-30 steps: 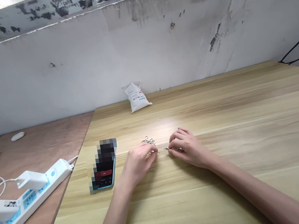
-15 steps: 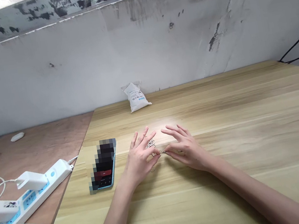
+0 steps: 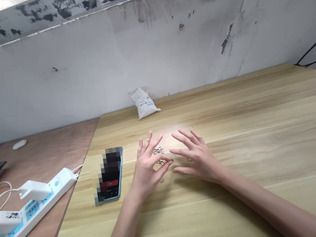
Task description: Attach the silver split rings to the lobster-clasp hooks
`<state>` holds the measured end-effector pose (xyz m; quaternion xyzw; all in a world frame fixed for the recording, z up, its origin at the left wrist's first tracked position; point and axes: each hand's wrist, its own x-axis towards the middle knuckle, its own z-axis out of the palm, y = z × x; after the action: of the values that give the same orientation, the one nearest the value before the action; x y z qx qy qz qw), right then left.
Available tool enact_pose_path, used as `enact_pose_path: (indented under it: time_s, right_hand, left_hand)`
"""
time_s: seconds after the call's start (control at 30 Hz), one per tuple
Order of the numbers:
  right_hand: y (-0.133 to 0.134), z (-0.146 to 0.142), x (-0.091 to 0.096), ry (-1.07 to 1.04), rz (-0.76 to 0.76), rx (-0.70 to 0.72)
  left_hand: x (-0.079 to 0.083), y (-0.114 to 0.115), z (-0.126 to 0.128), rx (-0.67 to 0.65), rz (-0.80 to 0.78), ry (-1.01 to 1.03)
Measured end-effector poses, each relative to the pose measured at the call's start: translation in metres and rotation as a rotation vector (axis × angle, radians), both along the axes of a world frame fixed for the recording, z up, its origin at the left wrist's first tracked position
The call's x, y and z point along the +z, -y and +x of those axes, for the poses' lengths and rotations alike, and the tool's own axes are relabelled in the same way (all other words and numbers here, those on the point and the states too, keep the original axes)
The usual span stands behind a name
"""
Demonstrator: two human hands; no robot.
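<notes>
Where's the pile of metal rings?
In the head view, near centre: the ring pile lies on the table between the right hand and, closer, the left hand.

Scuffed wall [image 3: 94,72] behind wood-grain table [image 3: 254,128]

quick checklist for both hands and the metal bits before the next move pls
1. Left hand has the small metal piece at its fingertips: ok
2. Right hand has thumb and forefinger parted: ok
3. Pile of metal rings close to the left hand: ok
4. All rings in one pile: not ok, a loose ring lies apart
5. Smartphone clear of both hands: ok
6. Small metal piece fully closed: cannot tell, too small
</notes>
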<state>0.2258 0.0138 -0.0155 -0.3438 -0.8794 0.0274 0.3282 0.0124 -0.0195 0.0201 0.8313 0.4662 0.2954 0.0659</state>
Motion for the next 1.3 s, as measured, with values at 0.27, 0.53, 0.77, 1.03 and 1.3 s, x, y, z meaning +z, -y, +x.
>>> enact_pose_path:
  time_s: [0.27,0.53,0.77,1.03,1.3]
  right_hand:
    - [0.017,-0.016,0.006,-0.053,0.09,-0.092]
    - [0.017,-0.017,0.004,-0.08,0.105,-0.083]
    - [0.015,-0.017,0.001,-0.075,0.118,-0.033]
    - [0.011,-0.011,0.005,-0.058,0.179,0.023]
    - [0.009,-0.009,0.007,0.0,0.198,0.063]
  left_hand:
    - [0.001,0.004,0.009,0.011,-0.038,0.106]
    - [0.002,0.006,0.013,-0.006,-0.012,0.145]
    - [0.002,0.006,0.013,0.062,0.085,0.133]
    - [0.0,0.002,0.002,0.031,-0.122,0.193]
    - [0.0,0.0,-0.001,-0.047,-0.133,0.189]
